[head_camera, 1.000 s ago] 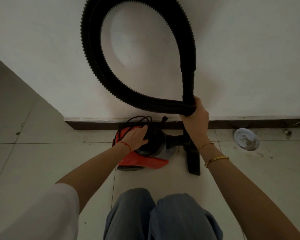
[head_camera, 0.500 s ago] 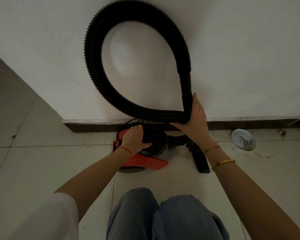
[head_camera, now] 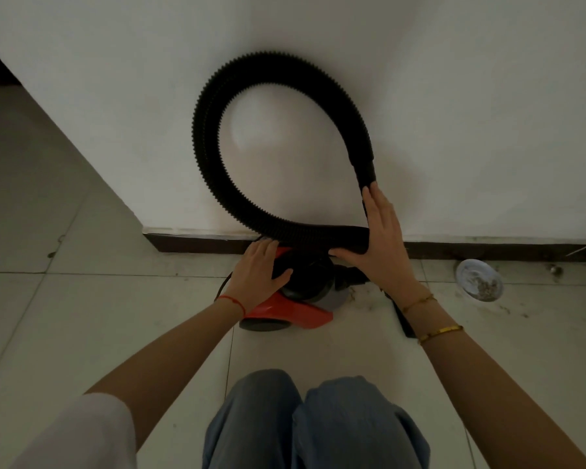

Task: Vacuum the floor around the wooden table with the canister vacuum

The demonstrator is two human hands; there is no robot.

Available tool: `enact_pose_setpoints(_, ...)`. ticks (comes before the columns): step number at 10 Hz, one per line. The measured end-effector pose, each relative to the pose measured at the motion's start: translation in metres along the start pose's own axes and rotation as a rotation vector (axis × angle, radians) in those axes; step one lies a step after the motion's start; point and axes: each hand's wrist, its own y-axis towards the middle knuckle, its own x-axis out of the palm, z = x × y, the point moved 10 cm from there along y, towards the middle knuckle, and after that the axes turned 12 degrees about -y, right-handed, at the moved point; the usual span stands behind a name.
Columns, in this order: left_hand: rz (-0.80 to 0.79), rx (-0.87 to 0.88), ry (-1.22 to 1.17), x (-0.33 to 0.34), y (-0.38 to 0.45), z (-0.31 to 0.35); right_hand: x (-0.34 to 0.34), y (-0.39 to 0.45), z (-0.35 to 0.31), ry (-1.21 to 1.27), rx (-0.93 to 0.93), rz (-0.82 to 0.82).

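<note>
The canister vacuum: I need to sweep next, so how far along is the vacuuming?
Nothing shows as done: debris lies on the tiles and no wooden table is visible. In hand: the left hand rests on the canister vacuum; the right hand steadies its looped hose. All vacuuming remains.

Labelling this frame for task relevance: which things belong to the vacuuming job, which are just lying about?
Job:
- canister vacuum, left hand resting on it
- black corrugated hose, looped against the wall, right hand laid against it
- floor nozzle, mostly hidden by the right arm

Lying about:
- round floor drain cover
- dark baseboard
</note>
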Motion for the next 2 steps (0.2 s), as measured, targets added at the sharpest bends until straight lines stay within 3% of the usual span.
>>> enact_pose_setpoints(2,-0.115,-0.121,-0.148,-0.075,-0.03,0.034,-0.049,0.001,-0.028,0.062,0.014,-0.195)
